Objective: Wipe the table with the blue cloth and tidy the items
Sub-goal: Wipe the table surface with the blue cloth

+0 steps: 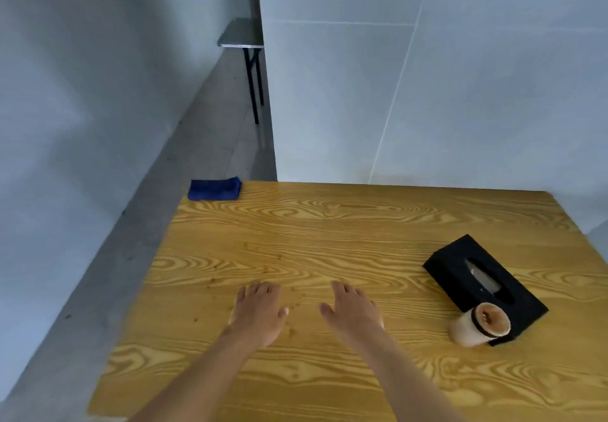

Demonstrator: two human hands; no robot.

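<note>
Two bare hands hover palm-down over a wooden table (329, 224) at the lower centre of the frame, the left hand (260, 314) and the right hand (353, 313) side by side, fingers spread loosely and grasping nothing. Small dark crumbs (296, 304) dot the wood grain between and around the hands, with more specks scattered toward the table's left side.

At the far left corner of the tabletop, in the middle left of the frame, lies the folded blue cloth (214, 189), well apart from both hands and with bare wood all the way between. At the right of the frame a black tissue box (467, 276) sits askew on the table, a tissue showing in its slot. A paper cup (482, 324) lies tipped on its side against the box's near end, its open mouth (brown-stained inside) facing the viewer.

Pale wall panels (427, 92) close off the far edge of the table. In the upper centre, a grey floor strip runs back to a small folding table (241, 34) with black legs.
</note>
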